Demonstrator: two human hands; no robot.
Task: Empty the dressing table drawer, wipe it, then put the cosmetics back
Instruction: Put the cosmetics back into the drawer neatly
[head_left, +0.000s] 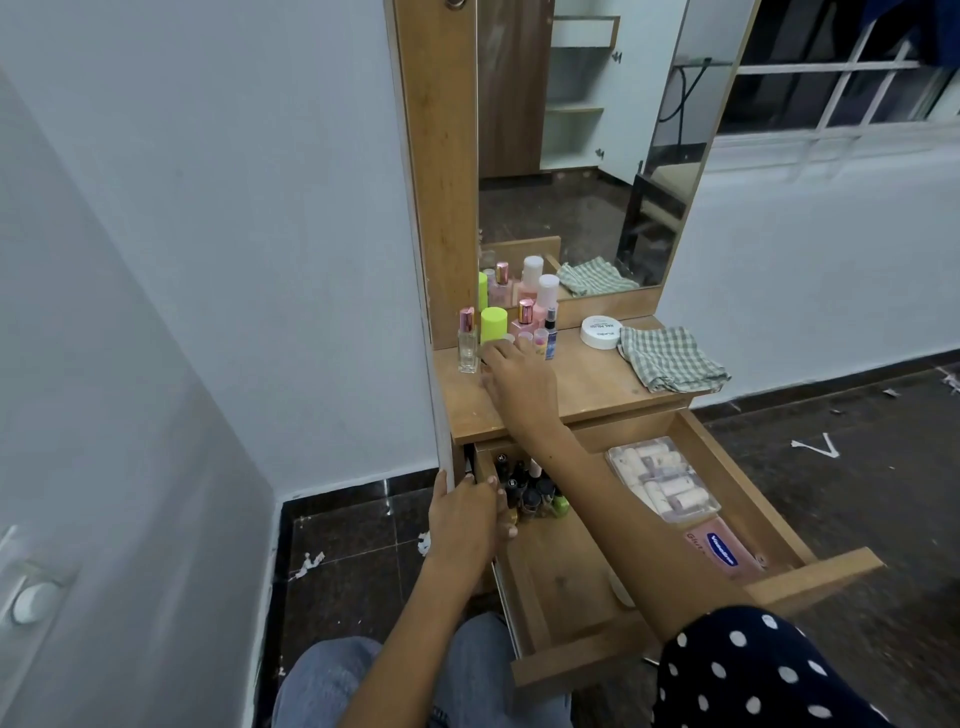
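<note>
The wooden drawer (571, 587) is pulled out below the dressing table top (597, 384). Inside lie small dark nail polish bottles (535, 491) at the back left, a clear case of white rollers (662, 480) and a pink Vaseline tube (724, 553) at the right. My left hand (465, 512) rests on the drawer's left wall beside the bottles. My right hand (511, 371) reaches over the table top among the standing cosmetics, fingers at a lime-capped bottle (493, 325) and small items; whether it grips one is hidden. A glass perfume bottle (467, 340) stands just left.
A white round jar (601, 331) and a folded green checked cloth (670, 358) lie on the table top at the right. The mirror (582, 145) rises behind. A white wall is close on the left. Dark tiled floor with paper scraps (815, 447) surrounds the table.
</note>
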